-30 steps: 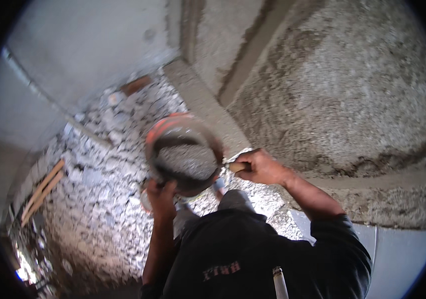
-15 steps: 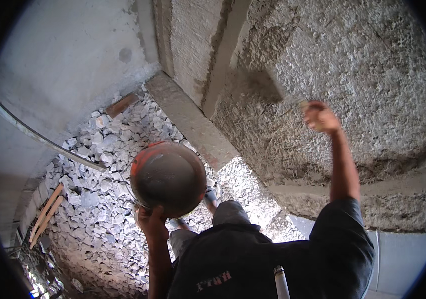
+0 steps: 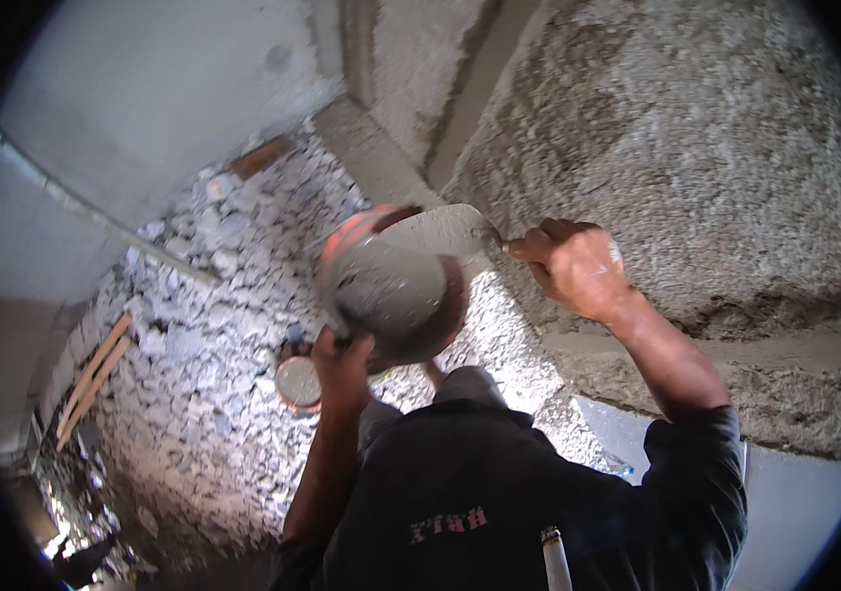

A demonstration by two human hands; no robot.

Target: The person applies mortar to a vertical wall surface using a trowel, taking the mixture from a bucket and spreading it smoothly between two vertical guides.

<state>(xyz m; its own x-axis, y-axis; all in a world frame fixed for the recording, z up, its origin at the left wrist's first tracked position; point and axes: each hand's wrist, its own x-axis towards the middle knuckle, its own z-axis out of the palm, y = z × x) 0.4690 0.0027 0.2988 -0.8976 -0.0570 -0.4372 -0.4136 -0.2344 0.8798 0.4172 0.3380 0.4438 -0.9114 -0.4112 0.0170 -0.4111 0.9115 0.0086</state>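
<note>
My left hand [image 3: 344, 372] is closed on the near rim of a round, orange-edged bucket [image 3: 454, 307], held tilted over the stones. Wet grey mortar [image 3: 389, 297] fills much of it. In my right hand [image 3: 580, 268] is the handle of a trowel [image 3: 435, 229]. Its broad, mortar-smeared blade reaches over the far right side of the bucket's mouth; motion blur hides whether it touches the mortar. To my right stands the rough mortar-covered wall [image 3: 706, 187], with darker damp patches and a smoother strip [image 3: 485, 84] on its left part.
Broken grey stones [image 3: 233, 394] cover the ground. A second small round container [image 3: 298, 382] rests among them. Two wooden strips [image 3: 94, 379] lie at the left, and a long thin rod or hose [image 3: 96, 207] runs along the smooth wall. A brown block [image 3: 261, 158] sits near the corner.
My right hand has come left and down from the wall, bringing the trowel to the bucket. The bucket has shifted right in view, uncovering the small container below it.
</note>
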